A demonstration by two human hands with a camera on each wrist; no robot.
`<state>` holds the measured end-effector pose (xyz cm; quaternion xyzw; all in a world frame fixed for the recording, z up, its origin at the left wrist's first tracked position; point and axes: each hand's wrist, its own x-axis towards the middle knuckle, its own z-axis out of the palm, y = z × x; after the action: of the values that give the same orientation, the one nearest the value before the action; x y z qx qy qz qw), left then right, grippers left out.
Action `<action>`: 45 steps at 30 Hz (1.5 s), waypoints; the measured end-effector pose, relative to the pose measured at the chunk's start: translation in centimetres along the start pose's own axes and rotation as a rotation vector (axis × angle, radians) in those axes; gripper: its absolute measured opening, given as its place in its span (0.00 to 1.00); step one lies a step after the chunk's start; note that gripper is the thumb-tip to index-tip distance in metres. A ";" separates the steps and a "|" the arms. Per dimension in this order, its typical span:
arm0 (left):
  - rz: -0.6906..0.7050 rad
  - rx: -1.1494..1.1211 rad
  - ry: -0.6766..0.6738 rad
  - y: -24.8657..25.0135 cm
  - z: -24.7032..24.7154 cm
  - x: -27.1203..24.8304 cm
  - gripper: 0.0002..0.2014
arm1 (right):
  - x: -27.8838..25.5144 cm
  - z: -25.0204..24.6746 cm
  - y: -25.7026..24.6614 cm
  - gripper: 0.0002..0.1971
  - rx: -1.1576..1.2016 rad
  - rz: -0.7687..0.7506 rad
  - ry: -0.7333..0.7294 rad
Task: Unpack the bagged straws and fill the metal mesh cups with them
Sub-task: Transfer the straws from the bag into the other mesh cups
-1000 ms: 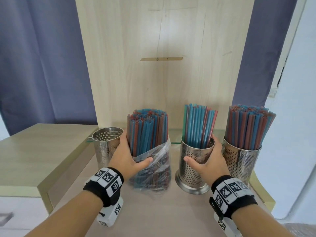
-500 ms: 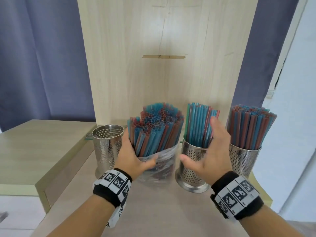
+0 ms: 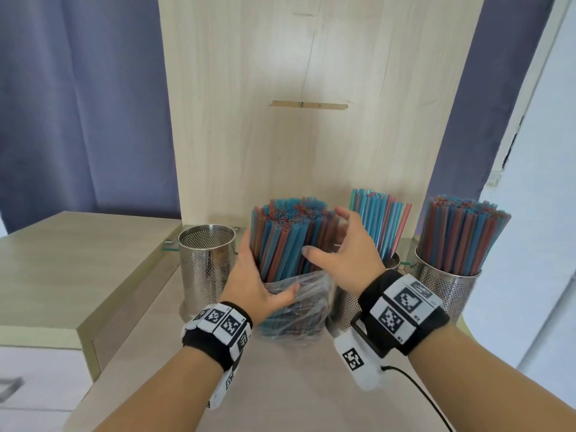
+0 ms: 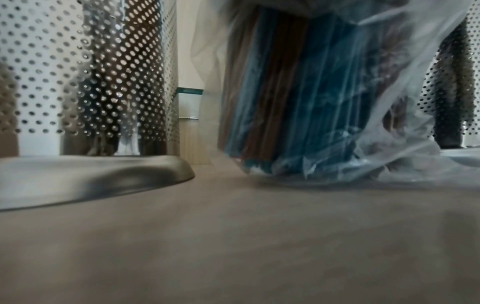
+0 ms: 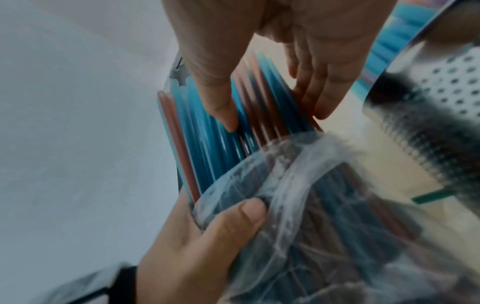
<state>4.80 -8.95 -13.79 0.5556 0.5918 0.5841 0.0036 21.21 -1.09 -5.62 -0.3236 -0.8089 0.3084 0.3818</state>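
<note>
— Where's the straw bundle [image 3: 291, 241]?
— Upright in its bag [image 3: 299, 304], open ends up, at the empty cup's [image 3: 205, 260] three o'clock.
— Hands?
— Left hand [image 3: 255, 282] grips bag and straws; right hand [image 3: 346, 260] wraps the bundle.

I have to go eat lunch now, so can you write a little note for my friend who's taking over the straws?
Left hand grips the plastic bag, thumb pinching its bunched film low down. Right hand is closing round the bare tops of the bagged straws, thumb and fingers touching them.
The bag stands on the wooden counter, straws sticking out of its top.
Done: the middle mesh cup and right mesh cup hold straws.
Left: pull this bundle out of the bag and drop it into the empty mesh cup on the left.
</note>
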 end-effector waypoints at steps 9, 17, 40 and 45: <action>-0.018 0.008 0.018 0.1 -0.3 0.1 0.62 | -0.2 1.5 -0.1 0.10 0.142 -0.035 0.090; -0.052 0.053 0.068 0.6 -0.5 0.0 0.62 | 1.5 1.7 -1.1 0.08 0.217 0.017 0.210; -0.189 0.186 0.018 0.3 -0.4 -0.1 0.66 | 8.2 -3.7 -6.3 0.03 0.463 0.046 0.365; -0.184 0.179 0.015 0.1 -0.3 -0.1 0.65 | 8.6 -3.2 -5.9 0.04 0.445 0.019 0.332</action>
<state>4.66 -9.25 -13.69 0.4927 0.6901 0.5301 0.0031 17.87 2.67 4.04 -0.2856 -0.6444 0.4250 0.5679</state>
